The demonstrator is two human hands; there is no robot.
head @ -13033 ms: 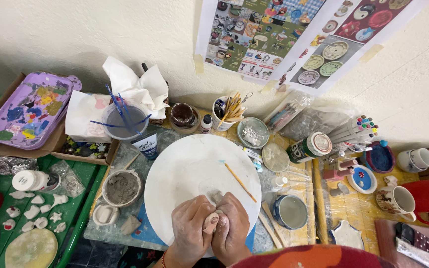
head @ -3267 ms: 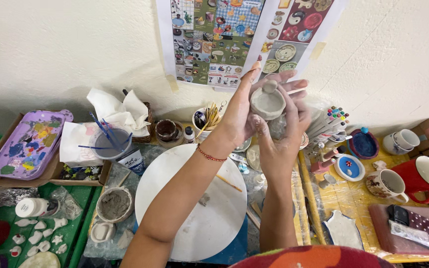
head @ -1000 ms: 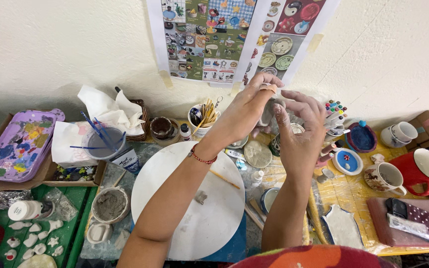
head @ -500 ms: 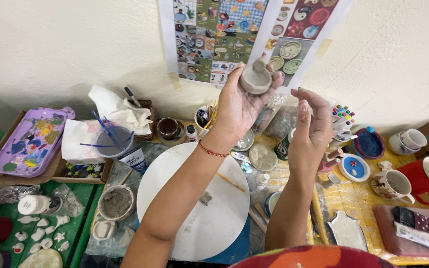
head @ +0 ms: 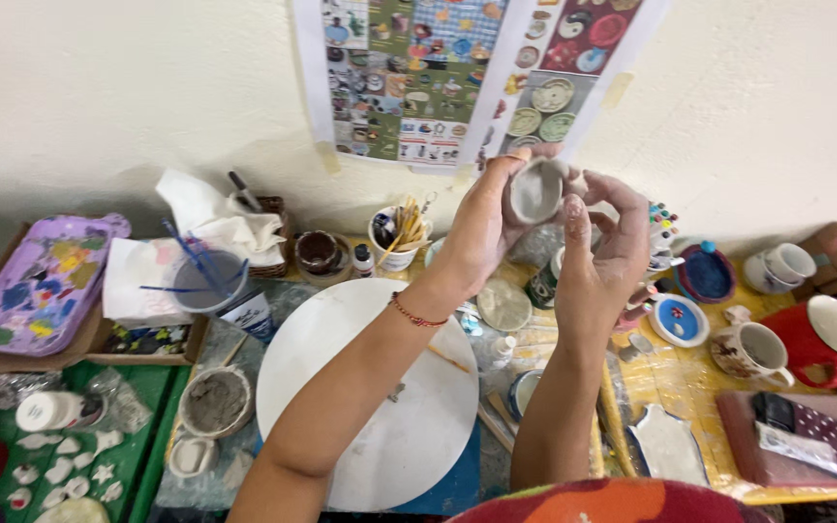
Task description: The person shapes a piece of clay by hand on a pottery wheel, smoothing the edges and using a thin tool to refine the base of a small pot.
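Presently, the round white board point(head: 370, 387) is lying flat on the cluttered table, serving as landmark. Above its far right edge, both forearms are rising. The left hand point(head: 481, 228) is gripping the small grey clay cup point(head: 537, 189), fingers clamped round its wall, opening facing the camera. The right hand point(head: 607, 242) is hovering just right of the cup, fingers spread, fingertips near its rim; whether they are touching cannot be told.

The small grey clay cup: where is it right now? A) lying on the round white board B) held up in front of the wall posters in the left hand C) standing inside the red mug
B: the small grey clay cup sits in the raised left hand, well above the round white board, with the right hand beside it.
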